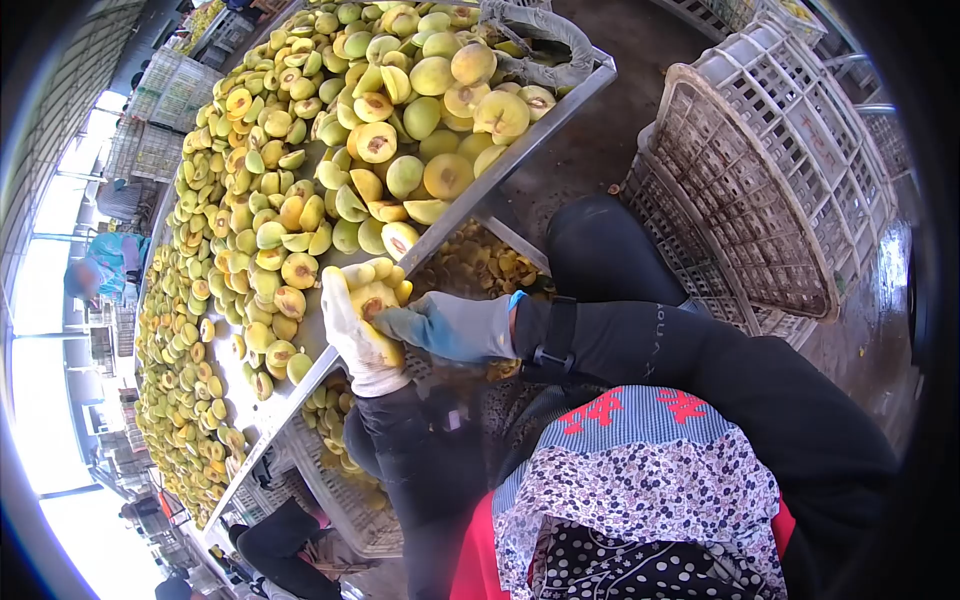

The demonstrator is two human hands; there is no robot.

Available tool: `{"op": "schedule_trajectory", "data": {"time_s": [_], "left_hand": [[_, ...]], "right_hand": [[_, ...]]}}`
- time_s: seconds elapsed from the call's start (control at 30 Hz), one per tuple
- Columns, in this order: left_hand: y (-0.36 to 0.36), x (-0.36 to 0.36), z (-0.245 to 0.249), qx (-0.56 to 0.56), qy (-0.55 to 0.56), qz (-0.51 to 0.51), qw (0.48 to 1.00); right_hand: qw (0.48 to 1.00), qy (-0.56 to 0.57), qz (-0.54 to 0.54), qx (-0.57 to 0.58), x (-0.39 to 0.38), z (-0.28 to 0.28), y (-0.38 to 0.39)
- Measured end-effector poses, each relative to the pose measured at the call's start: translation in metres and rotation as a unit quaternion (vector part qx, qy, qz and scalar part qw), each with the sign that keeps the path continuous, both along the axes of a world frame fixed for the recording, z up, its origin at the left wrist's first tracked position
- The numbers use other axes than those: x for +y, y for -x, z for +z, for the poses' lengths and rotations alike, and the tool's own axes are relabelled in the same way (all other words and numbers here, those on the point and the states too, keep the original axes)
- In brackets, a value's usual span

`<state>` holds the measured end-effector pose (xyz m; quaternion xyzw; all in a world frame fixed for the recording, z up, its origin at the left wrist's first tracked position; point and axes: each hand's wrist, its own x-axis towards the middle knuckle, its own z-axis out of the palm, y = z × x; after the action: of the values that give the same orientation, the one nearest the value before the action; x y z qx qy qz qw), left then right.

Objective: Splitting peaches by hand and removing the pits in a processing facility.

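My left hand (360,335), in a white glove with yellow fingers, is closed around a halved yellow peach (372,298) at the table's near edge. Its cut side faces my right hand (450,325), which wears a grey-blue glove. The right fingers are curled and press against the cut face. Whether they also grip a small tool is hidden. Just beyond both hands, many halved peaches (300,215) cover the metal table (320,372), several with brown pits or pit hollows showing.
A white plastic crate (750,190) stands tilted at the right. Under the table, crates (350,515) hold peach pieces (480,262). A grey ring-shaped thing (565,50) lies at the table's far corner. Another person (110,262) is across the table at the left.
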<state>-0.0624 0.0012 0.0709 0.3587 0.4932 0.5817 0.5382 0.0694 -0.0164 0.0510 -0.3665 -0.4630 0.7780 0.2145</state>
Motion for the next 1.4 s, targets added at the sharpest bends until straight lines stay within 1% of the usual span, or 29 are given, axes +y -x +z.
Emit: {"op": "schedule_trajectory", "data": {"time_s": [0.07,0.13,0.17,0.2,0.27,0.37,0.4,0.47,0.53,0.57,0.6,0.63,0.67,0.7,0.73,0.77,0.83,0.87,0.9,0.93,0.97,1.03,1.07,1.1,1.17,1.23,1.27,1.33,1.4], "left_hand": [[0.011,0.002,-0.001,0.053,-0.045,-0.074,0.995],[0.015,0.003,0.001,0.103,-0.097,-0.138,0.980],[0.015,0.005,-0.001,0.025,-0.106,-0.158,0.981],[0.015,0.008,-0.006,-0.053,-0.114,-0.177,0.976],[0.009,0.007,-0.003,-0.229,-0.107,-0.185,0.950],[0.016,0.016,-0.008,-0.120,-0.037,-0.004,0.992],[0.014,0.011,-0.006,-0.135,-0.084,-0.006,0.987],[0.026,0.007,0.005,-0.117,-0.083,0.034,0.989],[0.054,-0.003,0.022,-0.125,-0.046,0.064,0.989],[0.084,-0.016,0.020,-0.105,-0.065,0.043,0.991],[0.096,-0.031,0.029,0.013,-0.074,0.102,0.992],[0.108,-0.045,0.037,0.132,-0.065,0.165,0.975],[0.135,-0.049,0.037,0.218,-0.061,0.248,0.942],[0.165,-0.060,0.040,0.307,0.024,0.225,0.925],[0.203,-0.068,0.027,0.427,0.060,0.215,0.876],[0.203,-0.070,0.027,0.550,0.038,0.245,0.797],[0.200,-0.071,0.028,0.757,-0.010,0.287,0.588],[0.182,-0.063,0.045,0.763,0.042,0.290,0.576],[0.182,-0.047,0.043,0.766,0.028,0.292,0.572],[0.177,-0.029,0.044,0.699,0.046,0.250,0.669],[0.198,0.002,0.020,0.643,0.025,0.186,0.742],[0.188,0.044,0.008,0.609,0.034,0.079,0.788],[0.155,0.053,0.019,0.638,0.065,0.036,0.767],[0.149,0.069,0.006,0.626,0.085,0.036,0.774],[0.149,0.095,-0.021,0.757,0.041,0.135,0.637],[0.137,0.097,-0.026,0.786,0.071,0.097,0.606],[0.129,0.093,-0.024,0.800,0.088,0.079,0.589],[0.138,0.098,-0.035,0.786,0.091,0.026,0.610],[0.144,0.097,-0.034,0.787,0.058,-0.020,0.614]], "right_hand": [[0.970,0.195,0.085,0.114,-0.002,0.009,-0.008],[0.941,0.250,0.142,0.176,0.003,0.007,-0.009],[0.923,0.277,0.171,0.206,0.005,0.003,-0.008],[0.847,0.361,0.226,0.317,0.005,-0.010,0.000],[0.630,0.497,0.317,0.506,0.005,-0.031,0.016],[0.686,0.400,0.295,0.531,0.002,-0.031,0.013],[0.696,0.389,0.297,0.526,0.000,-0.032,0.012],[0.714,0.365,0.301,0.517,-0.001,-0.035,0.012],[0.815,0.300,0.250,0.429,-0.003,-0.025,0.004],[0.858,0.264,0.221,0.382,-0.005,-0.016,-0.003],[0.921,0.200,0.175,0.286,-0.009,0.000,-0.010],[0.935,0.187,0.158,0.258,-0.010,0.000,-0.010],[0.947,0.173,0.141,0.231,-0.010,0.000,-0.009],[0.958,0.159,0.124,0.203,-0.010,0.000,-0.008],[0.971,0.130,0.104,0.172,-0.009,0.001,-0.007],[0.981,0.101,0.085,0.141,-0.009,0.004,-0.006],[0.992,0.061,0.049,0.104,-0.007,0.011,-0.004],[0.993,0.052,0.033,0.098,-0.006,0.014,-0.003],[0.995,0.043,0.017,0.089,-0.005,0.017,-0.003],[0.996,0.039,0.013,0.084,-0.005,0.020,-0.003],[0.996,0.034,0.009,0.078,-0.005,0.023,-0.004],[0.998,0.038,0.000,0.052,-0.003,0.027,-0.004],[0.998,0.048,-0.005,0.033,-0.002,0.029,-0.003],[0.998,0.058,-0.012,0.014,0.000,0.031,-0.002],[0.999,0.037,-0.022,0.017,0.001,0.031,-0.005],[0.999,0.018,-0.035,0.025,0.002,0.019,-0.002],[0.998,-0.008,-0.046,0.051,0.004,-0.007,0.010],[0.976,-0.094,-0.071,0.182,0.021,-0.093,0.060],[0.969,-0.103,-0.077,0.211,0.023,-0.102,0.064]]}}
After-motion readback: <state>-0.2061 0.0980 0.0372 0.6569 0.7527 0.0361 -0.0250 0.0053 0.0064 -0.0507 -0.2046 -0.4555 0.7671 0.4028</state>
